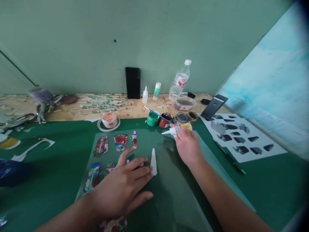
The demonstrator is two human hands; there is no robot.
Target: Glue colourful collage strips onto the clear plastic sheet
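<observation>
My left hand (126,187) lies flat, fingers spread, pressing on the clear plastic sheet (166,193) over a small painted piece. A white glue cap (153,161) stands just beyond its fingertips. My right hand (187,145) is closed around a small white glue bottle (177,129) with a yellow label, its nozzle pointing left, held above the sheet. Several painted, colourful cut-out pieces (120,142) lie on the sheet in front of my left hand.
Paint pots (152,119) with a blue brush (158,114) stand behind the sheet. A printed paper (243,137), two phones (213,107), a water bottle (180,80), glue bottles (145,95), a tape roll (109,120) and wooden sticks (103,103) crowd the back. The green mat (265,187) covers the table.
</observation>
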